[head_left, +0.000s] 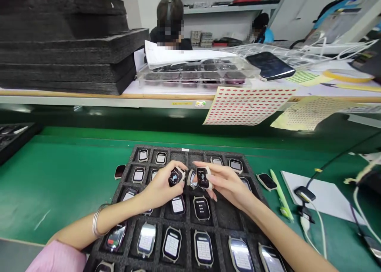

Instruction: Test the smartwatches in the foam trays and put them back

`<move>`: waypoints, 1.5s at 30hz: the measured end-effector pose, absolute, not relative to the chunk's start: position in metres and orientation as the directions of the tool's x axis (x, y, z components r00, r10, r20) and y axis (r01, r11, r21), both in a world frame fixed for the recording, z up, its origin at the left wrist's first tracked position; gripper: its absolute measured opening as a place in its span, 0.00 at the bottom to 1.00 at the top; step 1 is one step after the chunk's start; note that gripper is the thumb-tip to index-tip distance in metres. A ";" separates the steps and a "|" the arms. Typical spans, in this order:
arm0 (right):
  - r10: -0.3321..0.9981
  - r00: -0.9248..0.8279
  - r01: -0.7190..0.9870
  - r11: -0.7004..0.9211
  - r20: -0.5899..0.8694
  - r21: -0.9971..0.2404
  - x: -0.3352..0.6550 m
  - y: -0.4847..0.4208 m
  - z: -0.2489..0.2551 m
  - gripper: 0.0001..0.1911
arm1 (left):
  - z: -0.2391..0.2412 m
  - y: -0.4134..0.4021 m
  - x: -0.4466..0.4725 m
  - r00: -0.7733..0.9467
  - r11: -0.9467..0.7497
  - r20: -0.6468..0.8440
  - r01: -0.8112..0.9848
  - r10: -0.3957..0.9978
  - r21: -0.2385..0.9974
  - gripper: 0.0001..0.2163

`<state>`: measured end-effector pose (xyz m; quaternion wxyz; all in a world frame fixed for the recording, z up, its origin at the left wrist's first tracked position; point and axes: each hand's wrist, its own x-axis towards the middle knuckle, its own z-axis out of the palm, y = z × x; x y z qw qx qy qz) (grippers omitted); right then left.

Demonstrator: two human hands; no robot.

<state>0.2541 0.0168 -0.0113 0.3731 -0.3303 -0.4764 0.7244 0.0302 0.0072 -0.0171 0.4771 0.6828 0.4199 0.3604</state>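
Above a black foam tray (218, 220), my left hand (162, 186) is closed around a smartwatch body (175, 177) with a dark lit screen. My right hand (229, 182) grips a second smartwatch body (203, 178) by its edge, its screen facing me. Just behind that one, another watch (192, 179) shows between the two hands, partly hidden. Many compartments of the tray hold strapless watches, such as a watch with a white list on its screen (203, 249) and a watch with a dark menu (201, 207).
Right of the tray lie a loose watch (266, 182), a green pen (281, 196) and a white pad (321, 196) with cables. Another watch (120, 171) rests at the left. Stacked black foam (59, 62), clear trays (196, 75) and a phone (270, 65) occupy the shelf. Two people sit beyond.
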 end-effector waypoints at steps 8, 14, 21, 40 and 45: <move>0.820 -0.546 -0.273 -0.366 -0.170 -0.890 0.252 0.018 -0.013 0.23 | -0.021 0.009 0.032 0.436 0.142 -0.066 -0.144 0.897 0.979 0.25; 0.876 -0.445 -0.206 -0.301 -0.185 -0.931 0.250 0.017 -0.014 0.26 | -0.015 0.010 0.032 0.426 0.257 -0.123 -0.273 0.896 0.927 0.20; 0.898 -0.404 -0.114 -0.238 -0.174 -0.965 0.249 0.019 -0.015 0.31 | -0.017 0.010 0.034 0.416 0.250 -0.123 -0.266 0.901 0.931 0.20; 0.920 -0.375 0.070 -0.097 -0.116 -0.993 0.250 0.017 -0.018 0.26 | -0.025 0.009 0.032 0.480 0.223 -0.055 -0.301 0.875 0.927 0.16; 0.907 -0.404 -0.038 -0.150 -0.122 -0.988 0.251 0.019 -0.022 0.24 | -0.026 0.010 0.032 0.484 0.230 -0.053 -0.316 0.873 0.920 0.15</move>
